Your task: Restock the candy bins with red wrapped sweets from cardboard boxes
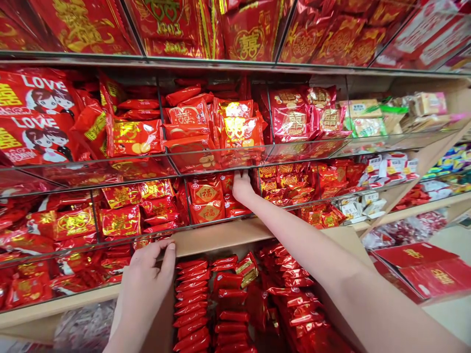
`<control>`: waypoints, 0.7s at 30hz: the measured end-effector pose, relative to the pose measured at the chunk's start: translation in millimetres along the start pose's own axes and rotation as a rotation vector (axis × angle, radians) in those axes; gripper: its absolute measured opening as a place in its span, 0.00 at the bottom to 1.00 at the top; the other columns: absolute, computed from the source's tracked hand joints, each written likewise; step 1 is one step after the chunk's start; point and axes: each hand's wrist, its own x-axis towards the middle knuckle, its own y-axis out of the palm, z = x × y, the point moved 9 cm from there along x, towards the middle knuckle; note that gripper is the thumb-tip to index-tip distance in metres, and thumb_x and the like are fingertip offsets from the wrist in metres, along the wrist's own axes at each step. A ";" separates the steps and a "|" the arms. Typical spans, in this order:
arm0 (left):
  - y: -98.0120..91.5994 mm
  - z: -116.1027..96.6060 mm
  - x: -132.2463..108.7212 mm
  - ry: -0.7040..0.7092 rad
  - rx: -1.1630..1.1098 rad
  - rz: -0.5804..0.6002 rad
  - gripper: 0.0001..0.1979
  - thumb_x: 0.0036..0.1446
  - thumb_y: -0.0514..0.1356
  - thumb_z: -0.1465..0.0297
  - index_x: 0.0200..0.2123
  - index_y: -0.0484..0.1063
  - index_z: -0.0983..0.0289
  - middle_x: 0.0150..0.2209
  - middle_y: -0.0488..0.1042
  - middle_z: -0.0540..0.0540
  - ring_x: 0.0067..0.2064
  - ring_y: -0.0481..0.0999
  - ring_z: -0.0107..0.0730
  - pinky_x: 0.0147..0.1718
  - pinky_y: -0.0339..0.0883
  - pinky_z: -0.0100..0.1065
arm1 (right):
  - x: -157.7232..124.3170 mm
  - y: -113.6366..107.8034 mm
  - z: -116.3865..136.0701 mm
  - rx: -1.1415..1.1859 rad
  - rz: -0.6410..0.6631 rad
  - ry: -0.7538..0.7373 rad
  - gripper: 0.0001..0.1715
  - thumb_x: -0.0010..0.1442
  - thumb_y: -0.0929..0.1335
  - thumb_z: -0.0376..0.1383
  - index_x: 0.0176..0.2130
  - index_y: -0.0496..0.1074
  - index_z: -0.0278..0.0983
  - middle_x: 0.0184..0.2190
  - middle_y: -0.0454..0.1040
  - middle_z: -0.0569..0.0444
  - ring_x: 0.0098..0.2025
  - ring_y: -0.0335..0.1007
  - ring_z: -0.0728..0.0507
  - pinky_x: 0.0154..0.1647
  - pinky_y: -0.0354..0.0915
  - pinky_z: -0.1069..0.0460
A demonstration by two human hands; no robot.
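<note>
The left hand [147,272] pinches the upward-opening carton [217,239]; the right hand [243,189], its grip impossible to tell, reaches beside 2 shelved red packets [206,190], facing outward, long axes sideways.

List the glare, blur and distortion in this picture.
Head view: glare on the central gold-printed packet; the blue packets at far right blurred; the pack at top left stretched and soft, likely wide-angle distortion; left hand and right hand fairly sharp.
</note>
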 end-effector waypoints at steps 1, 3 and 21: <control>0.0 -0.3 -0.1 0.004 0.003 -0.003 0.15 0.55 0.50 0.58 0.33 0.72 0.60 0.32 0.76 0.55 0.36 0.73 0.40 0.34 0.65 0.36 | 1.3 2.5 -0.6 -0.003 0.015 -0.009 0.33 0.58 0.63 0.33 0.59 0.50 0.30 0.60 0.45 0.30 0.56 0.57 0.33 0.50 0.60 0.44; 0.9 -1.0 -0.1 0.015 0.009 0.001 0.15 0.55 0.50 0.59 0.33 0.72 0.60 0.32 0.76 0.55 0.37 0.73 0.40 0.35 0.64 0.37 | 3.4 5.1 -2.9 -0.011 0.041 -0.023 0.34 0.57 0.65 0.35 0.59 0.50 0.30 0.59 0.46 0.29 0.53 0.61 0.34 0.48 0.61 0.45; 1.4 -2.3 -0.3 0.009 0.029 0.018 0.17 0.55 0.49 0.58 0.33 0.72 0.61 0.32 0.75 0.55 0.37 0.73 0.40 0.36 0.64 0.36 | -3.3 -5.3 12.5 -0.225 0.069 -0.212 0.29 0.62 0.57 0.34 0.61 0.51 0.35 0.58 0.55 0.36 0.50 0.63 0.33 0.44 0.64 0.42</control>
